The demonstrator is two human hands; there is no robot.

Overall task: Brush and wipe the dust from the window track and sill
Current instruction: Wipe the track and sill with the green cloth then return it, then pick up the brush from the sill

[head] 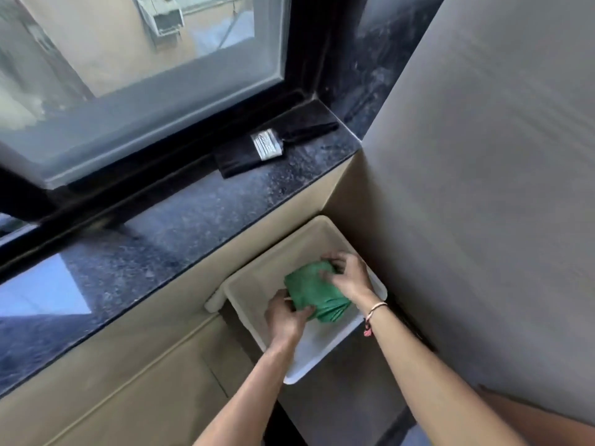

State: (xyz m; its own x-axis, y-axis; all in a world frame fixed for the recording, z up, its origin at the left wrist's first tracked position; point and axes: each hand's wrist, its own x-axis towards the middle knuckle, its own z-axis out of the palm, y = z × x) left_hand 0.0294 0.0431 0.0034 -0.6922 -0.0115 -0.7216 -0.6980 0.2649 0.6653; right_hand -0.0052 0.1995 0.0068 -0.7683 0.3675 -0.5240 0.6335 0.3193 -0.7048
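A folded green cloth [314, 292] sits inside a white plastic tub [248, 281] on the floor below the sill. My left hand [285, 315] grips the cloth's near edge and my right hand [349, 276] grips its far side. A black paintbrush [267, 146] with a silver ferrule lies on the dark speckled stone sill [161, 233], near its right end. The black window track [154, 178] runs along the sill's far edge, under the glass pane.
A grey wall [483, 188] stands close on the right, forming a corner with the beige wall under the sill. The tub fills that corner. The black window frame's upright [309, 49] rises at the sill's right end.
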